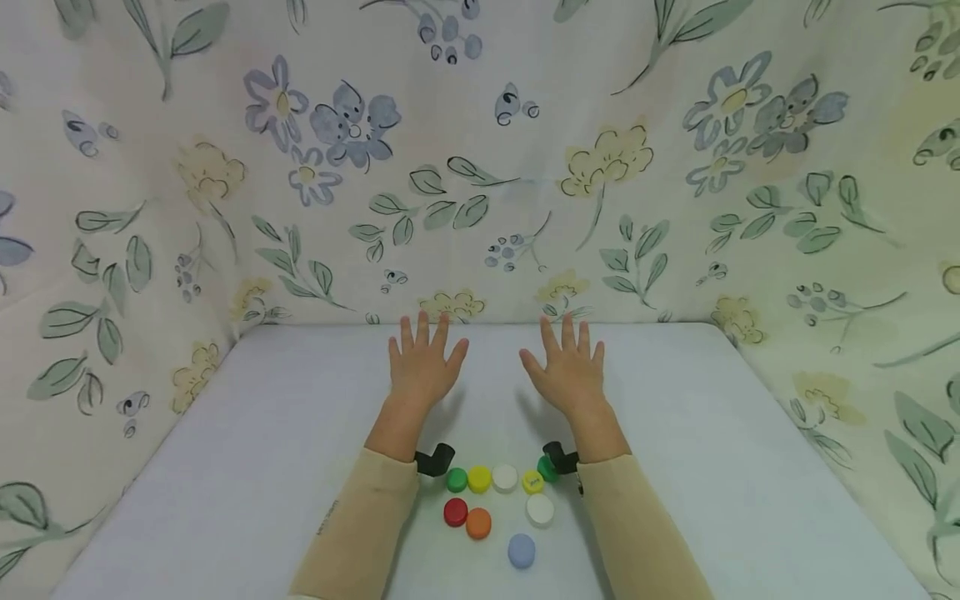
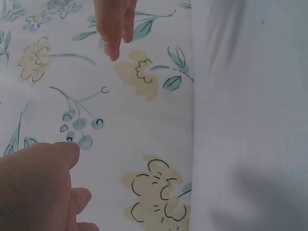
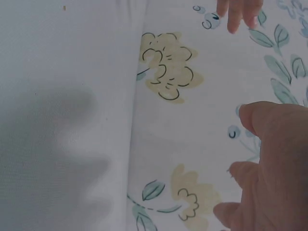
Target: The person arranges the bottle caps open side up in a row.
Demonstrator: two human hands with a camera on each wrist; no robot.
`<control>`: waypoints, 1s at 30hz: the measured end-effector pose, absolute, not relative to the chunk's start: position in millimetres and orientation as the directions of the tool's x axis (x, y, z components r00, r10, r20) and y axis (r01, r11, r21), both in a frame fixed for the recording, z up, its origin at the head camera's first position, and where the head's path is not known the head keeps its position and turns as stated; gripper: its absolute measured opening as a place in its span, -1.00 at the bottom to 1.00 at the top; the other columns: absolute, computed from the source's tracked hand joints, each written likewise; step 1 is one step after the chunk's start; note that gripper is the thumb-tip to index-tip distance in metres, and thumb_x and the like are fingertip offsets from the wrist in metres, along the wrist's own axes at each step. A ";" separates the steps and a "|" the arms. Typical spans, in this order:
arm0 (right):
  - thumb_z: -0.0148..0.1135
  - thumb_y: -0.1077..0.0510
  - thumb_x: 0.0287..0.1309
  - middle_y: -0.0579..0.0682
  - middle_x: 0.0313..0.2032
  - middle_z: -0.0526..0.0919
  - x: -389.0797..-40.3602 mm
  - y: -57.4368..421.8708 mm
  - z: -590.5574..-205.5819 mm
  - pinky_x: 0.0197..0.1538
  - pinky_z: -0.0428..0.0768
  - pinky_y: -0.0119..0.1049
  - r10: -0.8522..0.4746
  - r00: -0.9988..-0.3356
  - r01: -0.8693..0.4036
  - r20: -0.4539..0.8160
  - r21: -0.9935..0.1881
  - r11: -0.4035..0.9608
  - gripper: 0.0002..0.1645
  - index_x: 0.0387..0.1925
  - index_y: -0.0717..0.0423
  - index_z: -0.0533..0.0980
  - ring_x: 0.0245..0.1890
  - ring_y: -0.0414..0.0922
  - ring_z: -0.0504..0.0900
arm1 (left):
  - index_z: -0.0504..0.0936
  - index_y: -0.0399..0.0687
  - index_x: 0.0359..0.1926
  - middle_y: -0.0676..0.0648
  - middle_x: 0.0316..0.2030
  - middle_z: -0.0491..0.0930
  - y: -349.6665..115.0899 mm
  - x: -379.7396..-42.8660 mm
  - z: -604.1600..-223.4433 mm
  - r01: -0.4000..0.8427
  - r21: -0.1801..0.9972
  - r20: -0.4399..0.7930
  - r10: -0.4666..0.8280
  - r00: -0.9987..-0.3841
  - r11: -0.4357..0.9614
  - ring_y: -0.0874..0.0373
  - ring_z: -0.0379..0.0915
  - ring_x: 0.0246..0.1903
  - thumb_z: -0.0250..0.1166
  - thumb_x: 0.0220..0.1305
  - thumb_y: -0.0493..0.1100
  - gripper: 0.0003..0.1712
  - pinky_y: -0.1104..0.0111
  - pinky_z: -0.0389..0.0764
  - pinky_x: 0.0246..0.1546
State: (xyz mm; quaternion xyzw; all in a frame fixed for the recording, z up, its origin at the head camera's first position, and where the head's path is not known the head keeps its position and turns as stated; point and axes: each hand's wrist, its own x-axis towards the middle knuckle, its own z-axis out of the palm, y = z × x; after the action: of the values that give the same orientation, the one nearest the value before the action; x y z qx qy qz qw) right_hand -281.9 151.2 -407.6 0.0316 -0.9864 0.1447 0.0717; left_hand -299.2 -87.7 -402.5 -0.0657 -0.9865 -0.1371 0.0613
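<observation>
Both hands are raised over the far part of the white table, fingers spread and holding nothing. In the head view the left hand (image 1: pixel 422 367) is left of centre, and the right hand (image 1: pixel 570 373) mirrors it on the other side. Several bottle caps lie on the table between the forearms: a red cap (image 1: pixel 455 512), an orange cap (image 1: pixel 478 523), a blue cap (image 1: pixel 521 551), a white cap (image 1: pixel 540 510) and a yellow cap (image 1: pixel 479 479) among them. A green cap (image 1: pixel 547 469) is partly hidden by the right wrist's black mount. Neither hand touches a cap.
A white table (image 1: pixel 262 483) reaches back to a hanging floral cloth (image 1: pixel 480 208), which also runs along both sides. Black camera mounts (image 1: pixel 435 460) sit on both wrists, near the back row of caps. Hand shadows fall on the tabletop.
</observation>
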 end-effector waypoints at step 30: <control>0.24 0.31 0.37 0.21 0.33 0.49 -218.6 207.6 -406.8 0.25 0.51 0.07 -0.439 -0.897 -0.205 -0.054 -0.829 0.521 -0.37 0.43 0.15 0.37 0.29 0.16 0.52 | 0.65 0.08 0.28 -0.01 0.24 0.60 -49.9 -265.6 -404.7 0.259 0.881 -0.015 0.570 -0.822 0.396 -0.03 0.50 0.26 0.36 0.41 -0.02 -0.55 0.06 0.51 0.22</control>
State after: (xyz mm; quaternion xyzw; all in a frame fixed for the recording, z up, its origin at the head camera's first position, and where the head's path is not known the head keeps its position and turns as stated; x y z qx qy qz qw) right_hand -218.6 207.6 -406.8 0.1865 -0.8623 0.4527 -0.1291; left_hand -265.6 -49.9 -404.7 -0.2526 -0.8201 -0.4882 -0.1592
